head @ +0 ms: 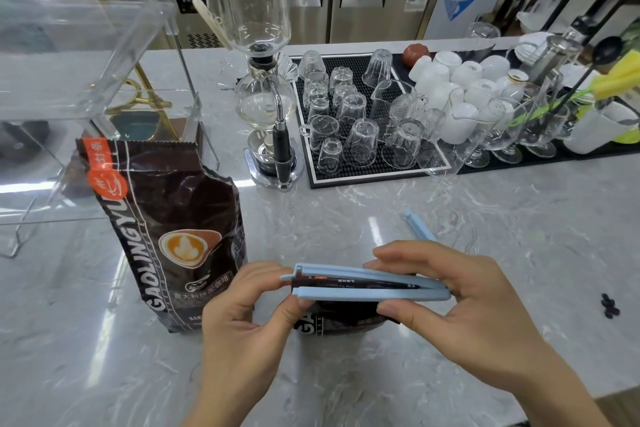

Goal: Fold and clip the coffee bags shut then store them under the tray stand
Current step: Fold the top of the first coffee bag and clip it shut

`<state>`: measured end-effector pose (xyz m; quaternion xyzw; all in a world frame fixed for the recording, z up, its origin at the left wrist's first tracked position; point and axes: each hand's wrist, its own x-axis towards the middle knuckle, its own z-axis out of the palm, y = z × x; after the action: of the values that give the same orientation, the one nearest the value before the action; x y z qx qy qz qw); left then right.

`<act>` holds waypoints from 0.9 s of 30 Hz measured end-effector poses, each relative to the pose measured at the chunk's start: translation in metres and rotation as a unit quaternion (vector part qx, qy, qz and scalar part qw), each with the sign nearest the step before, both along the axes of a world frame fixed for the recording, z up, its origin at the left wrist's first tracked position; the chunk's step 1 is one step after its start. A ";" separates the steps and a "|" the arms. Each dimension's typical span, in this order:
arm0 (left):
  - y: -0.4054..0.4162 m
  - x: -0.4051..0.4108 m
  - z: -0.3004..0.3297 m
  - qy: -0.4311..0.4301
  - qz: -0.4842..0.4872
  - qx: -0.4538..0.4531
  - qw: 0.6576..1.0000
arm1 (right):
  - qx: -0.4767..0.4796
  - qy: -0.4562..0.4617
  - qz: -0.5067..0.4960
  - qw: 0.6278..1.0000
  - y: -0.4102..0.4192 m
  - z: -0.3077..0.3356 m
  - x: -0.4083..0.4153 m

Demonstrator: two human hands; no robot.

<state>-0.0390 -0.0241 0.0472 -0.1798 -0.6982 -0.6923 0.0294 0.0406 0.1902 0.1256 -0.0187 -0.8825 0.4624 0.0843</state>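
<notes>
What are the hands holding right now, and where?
Both hold the blue clip over a folded coffee bag: left hand at its open end, right hand at the hinge end.

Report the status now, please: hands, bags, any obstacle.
Both hands, left and right, pressing blue clip onto folded bag, clip not fully closed. Second bag upright, open. Spare clip on counter. Nothing in the way.

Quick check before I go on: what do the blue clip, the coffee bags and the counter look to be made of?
Blue clip: apparently matte moulded plastic, uniform pale colour, no shine. Standing coffee bag: glossy printed film, probably foil-lined, with creases and glare. Counter: polished grey-veined surface with reflections; marble or imitation, cannot tell.
</notes>
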 end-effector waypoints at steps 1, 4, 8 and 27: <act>0.000 0.000 0.000 -0.008 -0.003 -0.001 1.000 | 0.000 -0.001 0.002 1.000 -0.001 -0.001 -0.001; -0.001 0.000 -0.001 -0.038 -0.007 0.005 0.999 | 0.001 -0.001 0.003 1.000 -0.002 -0.002 -0.003; 0.000 0.000 0.003 -0.081 -0.024 0.009 0.996 | 0.005 -0.001 0.005 1.000 -0.004 -0.002 -0.006; 0.002 -0.002 0.011 -0.115 -0.044 -0.022 0.992 | 0.002 0.009 0.012 1.000 -0.011 -0.001 -0.013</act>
<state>-0.0410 -0.0216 0.0582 -0.1304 -0.7031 -0.6938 -0.0859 0.0276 0.1797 0.1248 -0.0036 -0.8826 0.4621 0.0864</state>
